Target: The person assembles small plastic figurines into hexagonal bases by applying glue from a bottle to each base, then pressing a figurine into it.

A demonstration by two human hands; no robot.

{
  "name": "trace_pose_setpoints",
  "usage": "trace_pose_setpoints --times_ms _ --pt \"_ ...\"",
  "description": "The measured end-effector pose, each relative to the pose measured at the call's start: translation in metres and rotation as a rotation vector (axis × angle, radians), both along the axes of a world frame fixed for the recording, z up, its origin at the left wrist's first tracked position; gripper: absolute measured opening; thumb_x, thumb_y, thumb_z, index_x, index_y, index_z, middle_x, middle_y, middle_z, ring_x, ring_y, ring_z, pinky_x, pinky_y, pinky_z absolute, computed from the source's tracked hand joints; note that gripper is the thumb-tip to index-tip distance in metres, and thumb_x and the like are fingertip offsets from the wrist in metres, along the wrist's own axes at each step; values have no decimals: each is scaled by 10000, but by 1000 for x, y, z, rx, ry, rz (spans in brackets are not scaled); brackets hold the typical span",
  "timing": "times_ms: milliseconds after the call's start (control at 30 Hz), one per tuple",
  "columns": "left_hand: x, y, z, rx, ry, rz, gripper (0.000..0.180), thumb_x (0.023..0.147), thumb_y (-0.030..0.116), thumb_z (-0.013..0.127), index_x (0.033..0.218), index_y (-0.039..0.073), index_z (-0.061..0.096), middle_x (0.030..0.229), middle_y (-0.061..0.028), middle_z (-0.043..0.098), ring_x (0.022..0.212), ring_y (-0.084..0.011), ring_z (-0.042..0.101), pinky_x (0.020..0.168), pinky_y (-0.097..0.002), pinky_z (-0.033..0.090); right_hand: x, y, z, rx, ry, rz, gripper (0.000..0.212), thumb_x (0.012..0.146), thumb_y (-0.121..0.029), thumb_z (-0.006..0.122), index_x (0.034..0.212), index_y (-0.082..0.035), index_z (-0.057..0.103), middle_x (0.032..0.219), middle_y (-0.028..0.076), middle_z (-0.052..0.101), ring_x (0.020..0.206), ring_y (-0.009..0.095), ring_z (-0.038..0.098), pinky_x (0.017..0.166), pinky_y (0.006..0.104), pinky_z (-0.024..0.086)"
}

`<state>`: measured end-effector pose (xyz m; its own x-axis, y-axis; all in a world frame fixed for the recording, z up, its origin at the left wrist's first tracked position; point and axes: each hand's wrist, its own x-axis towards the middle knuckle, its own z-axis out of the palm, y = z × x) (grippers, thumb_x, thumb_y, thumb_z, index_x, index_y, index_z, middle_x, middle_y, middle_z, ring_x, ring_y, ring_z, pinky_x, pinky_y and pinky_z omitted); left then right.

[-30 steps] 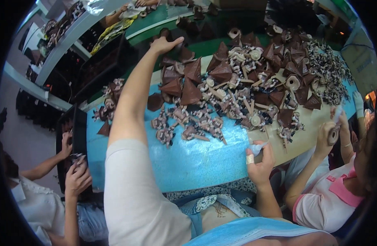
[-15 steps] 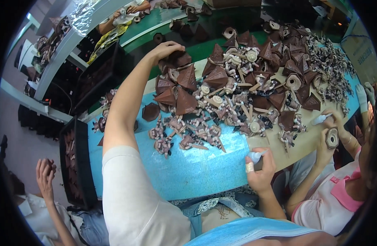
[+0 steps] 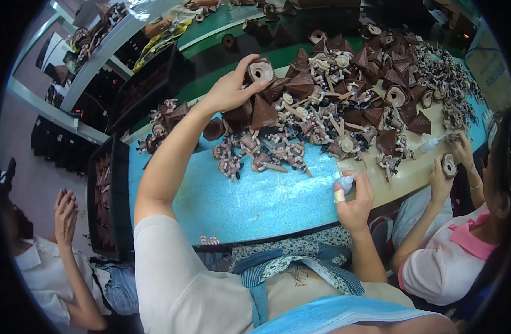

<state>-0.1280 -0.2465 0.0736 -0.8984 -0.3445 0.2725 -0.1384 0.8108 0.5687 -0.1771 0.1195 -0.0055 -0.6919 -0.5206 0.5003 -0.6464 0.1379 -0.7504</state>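
Observation:
My left hand (image 3: 232, 90) reaches over the far part of the pile, fingers and thumb closed on a brown cone-shaped piece (image 3: 270, 68). Its pale octagonal base, with a round hole in it, faces me. In my right hand (image 3: 356, 207), near the front edge of the table, is a small clear squeeze bottle (image 3: 346, 182) with a thin nozzle; a bandage wraps that thumb. Between the hands lie several small painted figurines (image 3: 261, 151) on a blue mat (image 3: 255, 206). Brown pointed pieces (image 3: 265, 113) sit just below my left hand.
A large heap of brown cones (image 3: 397, 61) and small figures (image 3: 450, 83) covers the table's far right. At right, a co-worker's hands hold a bottle (image 3: 429, 145) and a hollow piece (image 3: 449, 165). Another person sits left, beside a black crate (image 3: 122, 195). A metal shelf frame (image 3: 88, 83) stands behind.
My left hand has lifted a brown piece off the pile, drawn it slightly right, and turned its holed base toward me. My right hand stays with the bottle. The view has shifted a little.

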Motion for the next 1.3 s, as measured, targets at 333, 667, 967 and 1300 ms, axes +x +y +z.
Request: trace_pose_setpoints --times_ms 333,667,967,1300 --pt "80 9 29 139 -36 183 459 944 419 534 1149 16 613 1029 -181 659 990 -281 637 861 -339 487 6 -2 2 2 -51 5 194 767 -2 688 905 6 552 829 117 553 719 262 541 666 339 439" --pt "128 30 -4 -439 -220 379 296 792 186 725 1023 11 664 886 -158 692 852 -286 669 763 -390 515 4 0 -1 36 18 67 251 842 -41 630 1076 21 564 881 143 536 757 276 531 703 343 437" --pt "191 171 -35 571 -96 204 330 917 295 630 1016 -18 660 872 -101 642 818 -168 585 756 -317 469 8 4 -9 -45 -164 61 427 893 -50 626 1285 31 476 1050 125 547 928 201 546 821 300 438" --pt "171 206 -66 52 -83 286 629 698 272 827 1137 -39 501 1118 -209 558 1038 -341 537 903 -393 425 26 8 16 -125 -579 386 358 877 -95 692 1191 17 563 1091 69 610 976 124 569 852 247 435"
